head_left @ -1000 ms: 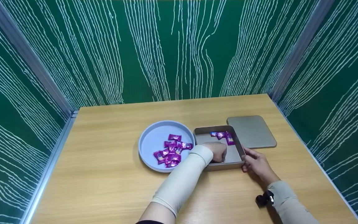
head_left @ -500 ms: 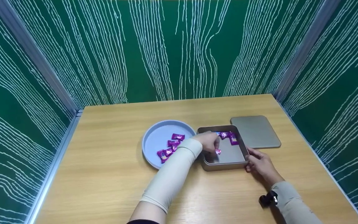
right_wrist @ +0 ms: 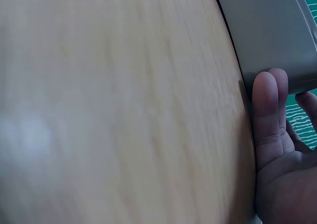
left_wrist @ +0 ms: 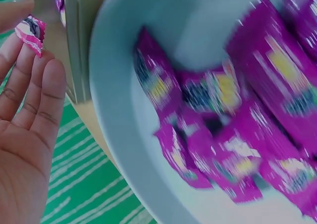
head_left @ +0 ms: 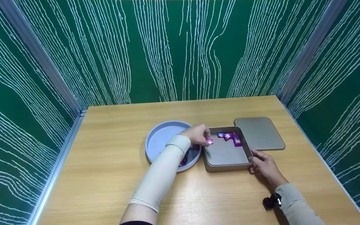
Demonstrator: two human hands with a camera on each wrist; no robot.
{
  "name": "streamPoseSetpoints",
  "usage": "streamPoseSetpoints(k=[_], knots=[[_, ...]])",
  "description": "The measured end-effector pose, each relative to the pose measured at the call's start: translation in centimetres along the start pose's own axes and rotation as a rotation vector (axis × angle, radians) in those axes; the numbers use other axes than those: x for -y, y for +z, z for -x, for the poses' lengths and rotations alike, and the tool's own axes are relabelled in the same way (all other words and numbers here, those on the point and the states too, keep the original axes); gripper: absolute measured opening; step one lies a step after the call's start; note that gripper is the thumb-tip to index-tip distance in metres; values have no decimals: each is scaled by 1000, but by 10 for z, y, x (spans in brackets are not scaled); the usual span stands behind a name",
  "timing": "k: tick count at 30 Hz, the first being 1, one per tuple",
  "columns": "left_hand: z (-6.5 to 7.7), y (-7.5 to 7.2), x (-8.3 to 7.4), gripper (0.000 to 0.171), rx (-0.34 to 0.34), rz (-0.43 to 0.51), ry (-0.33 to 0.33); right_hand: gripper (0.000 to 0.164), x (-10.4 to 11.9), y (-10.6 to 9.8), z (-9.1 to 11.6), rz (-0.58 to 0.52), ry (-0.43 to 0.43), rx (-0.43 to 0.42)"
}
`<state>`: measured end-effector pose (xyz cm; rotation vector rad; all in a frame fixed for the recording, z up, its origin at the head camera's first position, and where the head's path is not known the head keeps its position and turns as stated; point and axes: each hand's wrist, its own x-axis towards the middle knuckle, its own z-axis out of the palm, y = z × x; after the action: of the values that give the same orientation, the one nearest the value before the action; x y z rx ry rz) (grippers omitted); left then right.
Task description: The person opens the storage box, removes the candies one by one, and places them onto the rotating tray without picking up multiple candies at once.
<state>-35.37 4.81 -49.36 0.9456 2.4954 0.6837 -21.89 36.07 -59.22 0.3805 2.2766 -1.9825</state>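
Note:
My left hand pinches a small purple-pink wrapped candy between thumb and fingers. It hovers above the gap where the round pale-blue tray meets the square metal tin. Several purple wrapped candies lie heaped in the tray, mostly hidden by my left arm in the head view. Inside the tin, a few more candies sit at its far right corner. My right hand holds the tin's near right corner, its fingers against the outer wall.
Behind the tin at the right lies its flat metal lid. Everything stands on a wooden table, with green white-lined panels rising behind it and on both sides.
My left hand has risen from inside the tin and moved left and away to the tin's left wall, with the candy between its fingers. The right hand has stayed at the corner.

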Motion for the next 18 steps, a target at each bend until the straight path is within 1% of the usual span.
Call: streamPoseSetpoints(k=[3, 10, 15, 18], knots=[[8, -6, 9, 17, -8, 16, -21, 63, 1, 0, 0, 7, 6, 5], [26, -14, 30, 14, -30, 12, -37, 64, 1, 0, 0, -8, 9, 13], [34, -17, 42, 15, -44, 5, -53, 64, 0, 0, -1, -21, 6, 5], [36, -17, 49, 14, -48, 7, -54, 64, 0, 0, -1, -22, 7, -1]])
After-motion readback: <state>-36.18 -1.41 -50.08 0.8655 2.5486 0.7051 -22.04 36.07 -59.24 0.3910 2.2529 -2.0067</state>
